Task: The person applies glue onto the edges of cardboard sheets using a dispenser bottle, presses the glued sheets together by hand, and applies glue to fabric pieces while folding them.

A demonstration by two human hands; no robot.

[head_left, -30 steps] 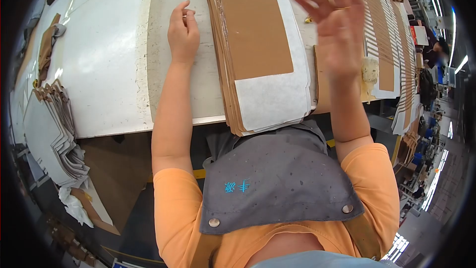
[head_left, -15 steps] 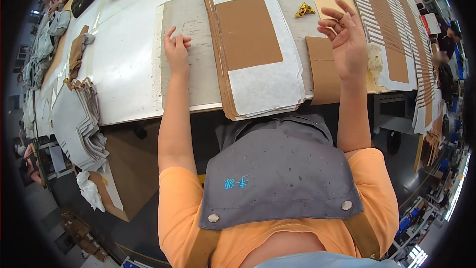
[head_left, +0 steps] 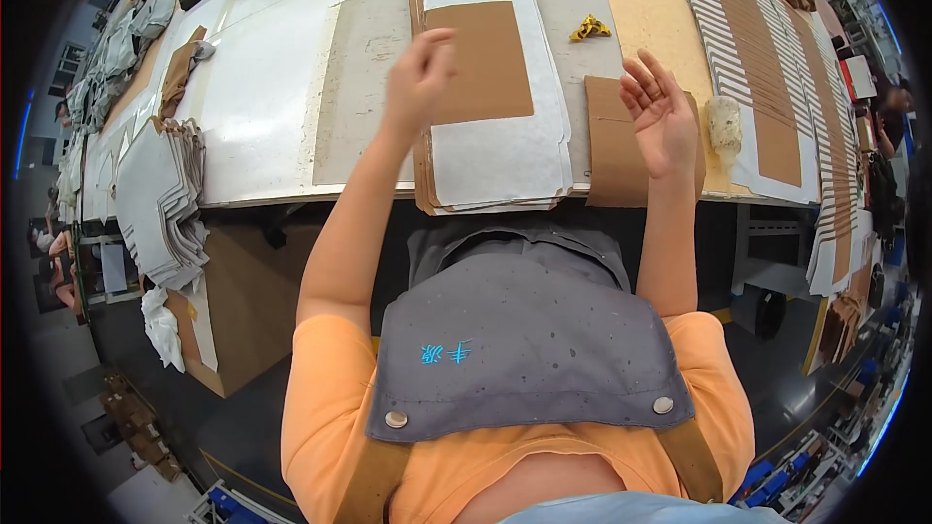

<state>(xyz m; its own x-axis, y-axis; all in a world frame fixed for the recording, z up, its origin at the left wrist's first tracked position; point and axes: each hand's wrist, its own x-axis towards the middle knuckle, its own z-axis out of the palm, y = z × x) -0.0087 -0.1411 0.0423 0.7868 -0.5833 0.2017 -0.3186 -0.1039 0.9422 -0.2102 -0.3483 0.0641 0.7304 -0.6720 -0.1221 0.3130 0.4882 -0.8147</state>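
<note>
Head view: stack of white-and-brown panels (head_left: 500, 160) sits on table (head_left: 262, 87), seemingly just past front edge. Left hand (head_left: 420, 78) half-curled over its left side — contact or pinch, can't tell. Right hand (head_left: 666, 131) loosely spread, empty, by brown board (head_left: 610, 160). Risk — left-hand knock skews unclamped layers.

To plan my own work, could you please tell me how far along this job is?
Already stacked: the white-and-brown panels. In hand: apparently nothing; the left hand hovers over them, the right hand by a brown sheet. Possibly left: the fanned panels at right.
</note>
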